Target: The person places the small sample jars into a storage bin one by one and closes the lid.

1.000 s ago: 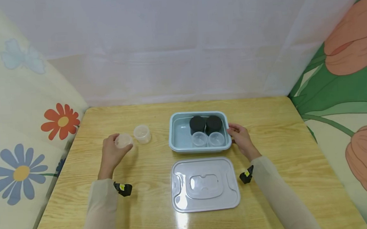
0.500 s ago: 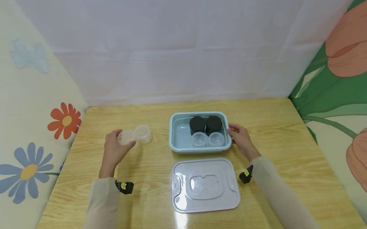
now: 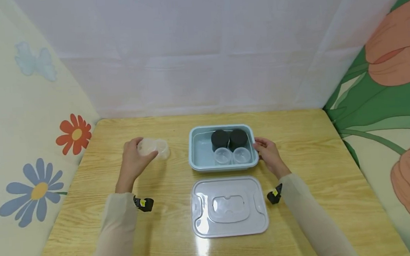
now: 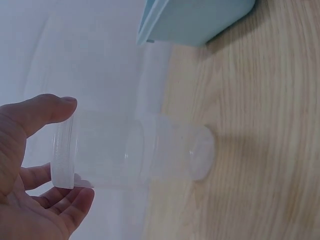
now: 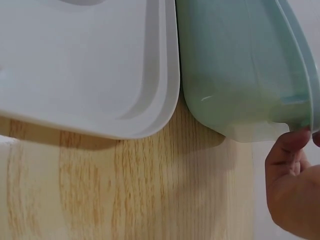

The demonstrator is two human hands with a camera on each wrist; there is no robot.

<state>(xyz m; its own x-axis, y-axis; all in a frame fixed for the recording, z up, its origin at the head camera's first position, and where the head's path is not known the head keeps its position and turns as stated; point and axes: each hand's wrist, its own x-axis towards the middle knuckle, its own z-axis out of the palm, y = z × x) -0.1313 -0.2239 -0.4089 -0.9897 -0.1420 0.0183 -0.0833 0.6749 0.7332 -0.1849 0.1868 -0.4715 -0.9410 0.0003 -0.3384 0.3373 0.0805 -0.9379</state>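
Observation:
My left hand (image 3: 134,163) grips a clear plastic jar (image 4: 102,152) by its ribbed white lid, thumb on one side and fingers on the other. The jar is held upright. A second clear jar (image 3: 163,149) stands on the table just to its right; the held one partly overlaps it in the left wrist view. My right hand (image 3: 269,155) pinches the right rim of a light blue plastic tub (image 3: 204,168), thumb and fingers at its edge. Inside the tub's right half sit two black round containers (image 3: 229,138) and two clear jars (image 3: 222,156).
A translucent white tub lid (image 3: 230,228) lies flat on the wooden table (image 3: 302,216), right in front of the tub. A pale cloth (image 3: 201,65) hangs behind the table. Floral cloths (image 3: 26,139) hang at both sides.
My left hand has moved to the right and slightly away from me with the jar, which now overlaps the second clear jar. My right hand has stayed on the tub's rim.

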